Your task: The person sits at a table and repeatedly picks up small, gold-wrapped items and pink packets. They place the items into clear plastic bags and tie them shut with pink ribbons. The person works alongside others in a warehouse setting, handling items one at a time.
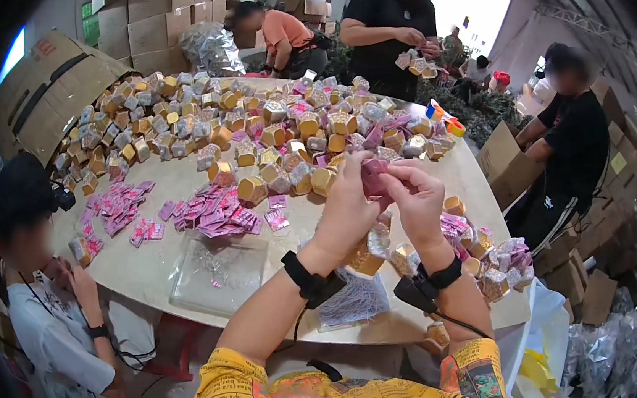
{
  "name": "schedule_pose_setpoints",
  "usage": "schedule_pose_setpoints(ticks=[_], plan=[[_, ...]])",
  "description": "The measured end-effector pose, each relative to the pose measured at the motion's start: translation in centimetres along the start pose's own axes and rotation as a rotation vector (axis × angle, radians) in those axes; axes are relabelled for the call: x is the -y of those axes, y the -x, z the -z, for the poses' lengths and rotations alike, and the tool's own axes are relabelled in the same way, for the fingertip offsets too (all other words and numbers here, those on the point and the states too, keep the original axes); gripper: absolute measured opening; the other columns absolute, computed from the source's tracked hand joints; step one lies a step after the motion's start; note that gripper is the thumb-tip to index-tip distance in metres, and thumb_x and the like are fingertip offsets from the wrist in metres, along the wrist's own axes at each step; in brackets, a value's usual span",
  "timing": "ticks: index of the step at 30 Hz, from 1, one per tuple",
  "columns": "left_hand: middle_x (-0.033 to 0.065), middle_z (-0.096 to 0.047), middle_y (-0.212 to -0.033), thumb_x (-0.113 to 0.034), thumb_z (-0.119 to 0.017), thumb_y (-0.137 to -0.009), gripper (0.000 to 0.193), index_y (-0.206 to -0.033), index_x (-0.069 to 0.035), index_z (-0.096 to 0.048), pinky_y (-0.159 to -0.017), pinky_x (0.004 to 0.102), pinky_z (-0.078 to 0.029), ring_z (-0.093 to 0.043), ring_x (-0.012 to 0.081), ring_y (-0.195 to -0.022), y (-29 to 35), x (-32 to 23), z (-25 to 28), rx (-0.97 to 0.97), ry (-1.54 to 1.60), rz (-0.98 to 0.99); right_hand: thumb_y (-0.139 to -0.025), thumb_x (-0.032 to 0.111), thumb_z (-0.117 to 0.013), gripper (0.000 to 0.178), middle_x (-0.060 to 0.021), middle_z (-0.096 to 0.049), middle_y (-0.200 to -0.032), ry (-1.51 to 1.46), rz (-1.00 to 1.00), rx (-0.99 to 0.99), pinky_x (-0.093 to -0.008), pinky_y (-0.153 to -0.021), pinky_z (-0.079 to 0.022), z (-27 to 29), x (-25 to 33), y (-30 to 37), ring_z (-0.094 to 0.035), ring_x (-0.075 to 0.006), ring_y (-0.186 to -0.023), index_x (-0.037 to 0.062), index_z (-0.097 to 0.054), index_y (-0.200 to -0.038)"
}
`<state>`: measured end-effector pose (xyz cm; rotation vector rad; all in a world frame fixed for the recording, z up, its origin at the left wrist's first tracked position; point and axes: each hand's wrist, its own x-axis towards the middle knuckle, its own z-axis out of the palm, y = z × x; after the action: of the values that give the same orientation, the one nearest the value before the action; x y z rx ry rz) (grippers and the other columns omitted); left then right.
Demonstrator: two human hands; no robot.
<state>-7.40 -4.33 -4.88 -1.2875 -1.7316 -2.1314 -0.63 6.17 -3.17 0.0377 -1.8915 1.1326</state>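
Observation:
Above the table's near part, my left hand (348,202) and my right hand (415,199) are close together, fingers pinched on a small pink packet (375,180). My fingers cover parts of it. Below my hands lies a small gold box with a whitish patterned top (370,253), partly hidden by my left wrist. A bundle of thin white strings (352,301) rests at the table's near edge, under my wrists. To the left, flat pink packets (220,210) lie in a loose pile.
A heap of small gold and silvery boxes (181,124) covers the table's far side. A clear shallow tray (189,288) sits at left. More boxes and packets (484,248) are at right. A tape dispenser (445,118) stands at the far right edge. Several people work around.

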Motion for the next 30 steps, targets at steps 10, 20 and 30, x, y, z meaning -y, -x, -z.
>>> schedule_pose_setpoints(ticks=[10,20,30], plan=[[0.0018,-0.058,-0.085,-0.008,-0.069,-0.078,0.030,-0.102,-0.003,-0.051,-0.054,0.0208,-0.043,-0.054,0.0065,-0.067,-0.3,3.3,1.0,0.035,0.647,0.516,-0.082,-0.003,-0.058,0.038,-0.0095,-0.059,-0.108,-0.356,-0.293,0.181,-0.0253,-0.085,-0.048,0.1,-0.4,0.6,-0.058,-0.0143,-0.099,-0.0056,-0.050,-0.119],[-0.0027,-0.054,-0.062,-0.014,-0.068,-0.080,0.016,-0.089,-0.007,-0.057,-0.039,0.0187,-0.031,-0.045,0.0042,-0.045,-0.1,4.1,1.8,-0.008,0.675,0.602,-0.074,-0.007,-0.060,0.044,-0.0088,-0.061,-0.102,-0.170,-0.275,0.210,-0.0239,-0.081,-0.047,-0.3,-1.2,0.4,-0.059,-0.0123,-0.091,-0.0035,-0.050,-0.117],[0.0015,-0.061,-0.069,-0.013,-0.069,-0.080,0.018,-0.091,-0.006,-0.057,-0.040,0.0182,-0.036,-0.049,0.0056,-0.046,-0.5,4.1,2.0,0.034,0.693,0.628,-0.078,-0.001,-0.061,0.032,-0.0088,-0.064,-0.095,-0.292,-0.370,0.213,-0.0253,-0.078,-0.049,1.2,-2.3,-0.1,-0.061,-0.0124,-0.085,-0.0042,-0.055,-0.110]])
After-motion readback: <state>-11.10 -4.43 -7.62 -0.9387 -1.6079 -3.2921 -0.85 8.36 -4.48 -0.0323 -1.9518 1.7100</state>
